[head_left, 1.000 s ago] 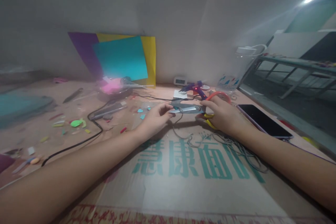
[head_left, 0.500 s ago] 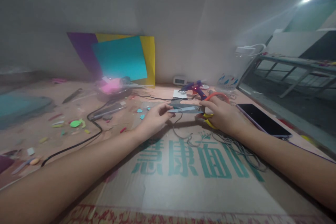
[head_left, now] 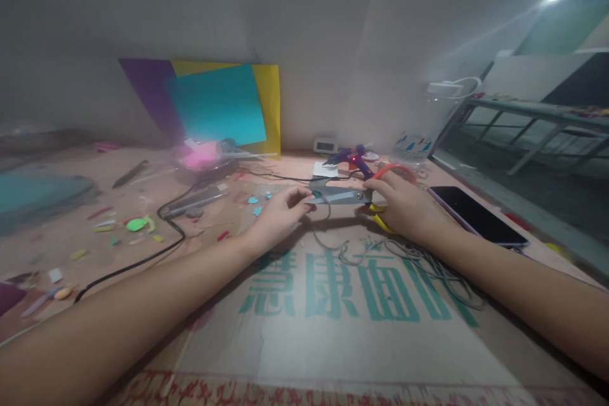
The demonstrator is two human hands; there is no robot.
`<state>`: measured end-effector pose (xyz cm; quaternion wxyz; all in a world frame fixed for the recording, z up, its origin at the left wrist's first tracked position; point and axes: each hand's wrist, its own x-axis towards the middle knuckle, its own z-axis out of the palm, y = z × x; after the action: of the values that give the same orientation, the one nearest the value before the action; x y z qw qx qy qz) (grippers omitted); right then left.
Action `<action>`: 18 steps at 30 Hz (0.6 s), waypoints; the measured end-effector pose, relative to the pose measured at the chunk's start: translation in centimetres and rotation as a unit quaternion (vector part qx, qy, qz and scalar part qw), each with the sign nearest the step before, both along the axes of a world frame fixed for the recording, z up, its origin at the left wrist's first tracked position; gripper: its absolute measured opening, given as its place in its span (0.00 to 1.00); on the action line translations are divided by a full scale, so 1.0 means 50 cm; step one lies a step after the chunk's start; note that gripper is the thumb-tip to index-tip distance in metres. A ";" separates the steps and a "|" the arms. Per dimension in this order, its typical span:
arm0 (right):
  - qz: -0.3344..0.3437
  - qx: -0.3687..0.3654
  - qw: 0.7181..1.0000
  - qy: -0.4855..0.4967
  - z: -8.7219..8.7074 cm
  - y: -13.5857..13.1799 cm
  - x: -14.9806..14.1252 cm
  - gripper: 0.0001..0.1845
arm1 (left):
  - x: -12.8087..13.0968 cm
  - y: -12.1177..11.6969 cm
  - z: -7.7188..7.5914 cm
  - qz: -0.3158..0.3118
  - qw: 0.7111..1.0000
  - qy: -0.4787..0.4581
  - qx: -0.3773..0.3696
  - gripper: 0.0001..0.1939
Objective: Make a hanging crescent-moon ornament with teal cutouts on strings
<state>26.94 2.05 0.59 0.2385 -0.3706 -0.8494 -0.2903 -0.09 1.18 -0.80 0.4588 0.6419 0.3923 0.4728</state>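
Note:
My right hand [head_left: 404, 203] grips a pair of scissors [head_left: 342, 195] by its orange and yellow handles. The blades point left and lie close together, their tips reaching my left fingertips. My left hand [head_left: 288, 208] is closed in a pinch on a thin grey cord [head_left: 328, 206], which crosses by the blades. A small dark green bit shows at those fingertips; what it is I cannot make out. From there the cord hangs down to a loose tangle on the printed sheet [head_left: 333, 349] under my right wrist.
A phone [head_left: 476, 216] lies right of my right hand. Behind the scissors are a purple glue gun [head_left: 354, 157] with a red light and a small digital display [head_left: 326, 144]. Coloured sheets [head_left: 219, 104] lean on the wall. A black cable [head_left: 178, 228] and scattered scraps lie left.
The hands and scissors stay almost in place. A small green bit now shows more clearly at my left fingertips, and the view has shifted very slightly.

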 end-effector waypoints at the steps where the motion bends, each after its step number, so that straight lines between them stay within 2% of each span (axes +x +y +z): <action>1: -0.003 -0.005 1.000 0.011 0.002 0.000 -0.003 0.23 | 0.000 0.001 -0.002 0.002 1.000 -0.001 0.003 0.05; 6: -0.060 -0.072 0.992 0.086 0.005 0.004 -0.005 0.21 | -0.003 0.002 -0.002 0.014 1.000 0.003 0.022 0.11; 9: -0.062 -0.095 0.988 0.102 0.002 0.011 0.002 0.19 | -0.005 0.003 0.000 0.030 0.999 0.003 0.021 0.12; 14: -0.023 -0.078 0.994 0.069 0.000 0.018 0.009 0.26 | -0.006 0.002 0.002 0.051 0.998 -0.003 0.037 0.12; 18: -0.029 -0.064 0.997 0.044 -0.002 0.017 0.010 0.30 | -0.004 -0.004 0.007 0.052 0.998 -0.002 0.038 0.09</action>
<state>27.42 2.92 0.51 0.2428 -0.4218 -0.8438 -0.2260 -0.30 0.97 -0.45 0.4093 0.6370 0.4059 0.5117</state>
